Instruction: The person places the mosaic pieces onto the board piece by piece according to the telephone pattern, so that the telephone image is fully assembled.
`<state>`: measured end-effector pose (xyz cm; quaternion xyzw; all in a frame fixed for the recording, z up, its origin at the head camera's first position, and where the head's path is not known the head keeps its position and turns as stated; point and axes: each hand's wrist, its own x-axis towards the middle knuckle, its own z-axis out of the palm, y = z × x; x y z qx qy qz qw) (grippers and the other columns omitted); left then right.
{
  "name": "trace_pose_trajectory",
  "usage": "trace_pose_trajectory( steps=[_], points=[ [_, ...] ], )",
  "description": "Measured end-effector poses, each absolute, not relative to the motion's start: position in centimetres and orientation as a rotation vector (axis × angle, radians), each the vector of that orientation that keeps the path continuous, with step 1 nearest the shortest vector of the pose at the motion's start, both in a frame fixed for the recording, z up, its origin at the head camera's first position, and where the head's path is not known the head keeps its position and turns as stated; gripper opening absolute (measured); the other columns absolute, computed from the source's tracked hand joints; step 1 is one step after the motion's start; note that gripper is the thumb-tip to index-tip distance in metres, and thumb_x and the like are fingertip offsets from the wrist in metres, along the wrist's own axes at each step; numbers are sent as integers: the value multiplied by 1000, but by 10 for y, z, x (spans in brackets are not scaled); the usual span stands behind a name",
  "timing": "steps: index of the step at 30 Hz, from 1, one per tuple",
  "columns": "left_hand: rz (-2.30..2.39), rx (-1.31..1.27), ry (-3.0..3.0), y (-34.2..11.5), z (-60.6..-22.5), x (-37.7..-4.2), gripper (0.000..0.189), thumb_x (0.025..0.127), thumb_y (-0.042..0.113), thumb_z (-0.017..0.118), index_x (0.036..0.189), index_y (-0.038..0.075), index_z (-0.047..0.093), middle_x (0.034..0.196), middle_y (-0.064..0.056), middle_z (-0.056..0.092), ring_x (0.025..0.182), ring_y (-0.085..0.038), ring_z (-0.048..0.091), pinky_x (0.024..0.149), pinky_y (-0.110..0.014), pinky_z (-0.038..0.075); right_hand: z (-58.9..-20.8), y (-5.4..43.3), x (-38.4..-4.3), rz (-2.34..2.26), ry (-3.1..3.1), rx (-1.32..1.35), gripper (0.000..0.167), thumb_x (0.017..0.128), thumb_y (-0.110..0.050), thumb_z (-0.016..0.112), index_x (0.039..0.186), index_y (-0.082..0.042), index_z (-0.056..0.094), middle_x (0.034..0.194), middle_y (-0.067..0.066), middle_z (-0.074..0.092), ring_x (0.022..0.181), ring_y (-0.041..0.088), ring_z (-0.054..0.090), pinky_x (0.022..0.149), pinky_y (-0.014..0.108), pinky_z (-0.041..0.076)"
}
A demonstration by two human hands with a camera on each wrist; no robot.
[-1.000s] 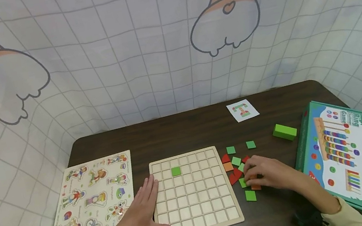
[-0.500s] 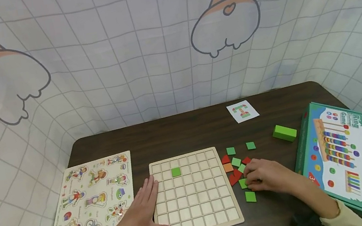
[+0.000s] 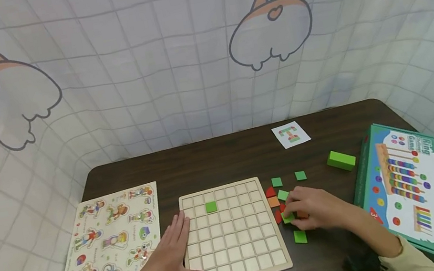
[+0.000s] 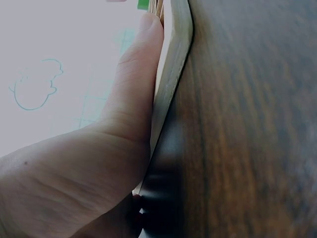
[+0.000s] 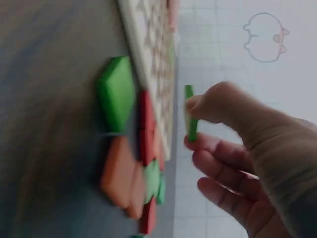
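My right hand (image 3: 317,207) pinches a green square tile (image 5: 193,130) between thumb and fingertip; in the right wrist view the tile stands edge-on above the table. Beneath and around that hand lie loose tiles: a green square (image 3: 300,237), an orange square (image 3: 273,201), a red piece (image 3: 270,192) and several others, some partly hidden by the fingers. My left hand (image 3: 170,253) rests along the left edge of the wooden grid board (image 3: 235,239), fingers straight and thumb over its lower left corner. One green tile (image 3: 210,207) sits in a cell near the board's top.
A wooden picture puzzle (image 3: 112,255) lies at the left, partly under the left forearm. At the back is a white pattern card (image 3: 291,134). A green block (image 3: 341,160) and a green game box (image 3: 405,189) are at the right. A curtain (image 3: 204,60) hangs behind the table.
My right hand has shifted slightly left and now pinches a green tile that lay at its fingertips. Orange tiles show beneath it. The left hand has stayed in place.
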<state>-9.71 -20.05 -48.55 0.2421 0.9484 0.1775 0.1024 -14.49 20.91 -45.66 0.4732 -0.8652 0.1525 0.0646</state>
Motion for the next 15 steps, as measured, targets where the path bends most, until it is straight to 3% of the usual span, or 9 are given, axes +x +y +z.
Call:
trace_pose_trajectory(
  steps=[10, 15],
  points=[
    [534, 701, 2794, -199, -488, -98, 133, 64, 78, 69, 154, -2, 13, 163, -22, 4, 150, -41, 9, 119, -57, 21, -427, 164, -167, 699, -2526, 1377, 20, 81, -9, 75, 100, -13, 74, 98, 1, 61, 81, 11, 54, 65, 19, 49],
    [521, 701, 2804, -200, -488, -98, 133, 64, 78, 68, 154, -2, 13, 163, -22, 4, 150, -41, 9, 120, -56, 21, -436, 123, -189, 665, -2486, 1454, 17, 83, -10, 74, 100, -11, 75, 99, 4, 61, 82, 12, 56, 67, 20, 50]
  ],
)
